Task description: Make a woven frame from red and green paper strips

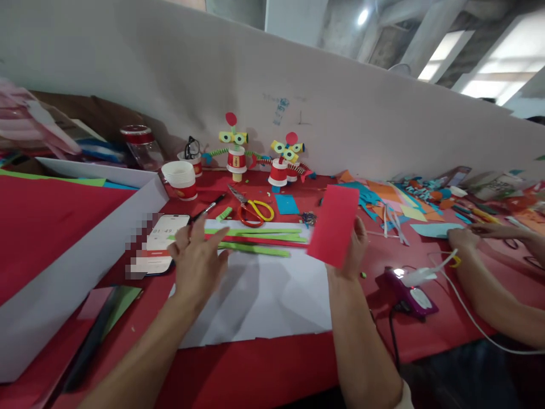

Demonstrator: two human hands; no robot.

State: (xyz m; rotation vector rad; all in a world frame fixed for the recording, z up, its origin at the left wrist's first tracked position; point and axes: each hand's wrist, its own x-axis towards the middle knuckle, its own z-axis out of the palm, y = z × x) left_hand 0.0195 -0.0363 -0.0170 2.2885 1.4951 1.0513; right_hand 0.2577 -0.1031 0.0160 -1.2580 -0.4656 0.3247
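Your right hand (354, 255) has its fingers clamped on a red card (333, 227); your left hand (196, 262), fingers apart, is near green strips (259, 250) on white paper (264, 301).

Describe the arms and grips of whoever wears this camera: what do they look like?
Both are human and gloveless, with no cables attached. The left grip is a bare hand on a bare left forearm. The right grip, also bare, is partly hidden; the right forearm is bare up to a pale fabric sleeve edge near the elbow. Blur hides whether any ring is worn.
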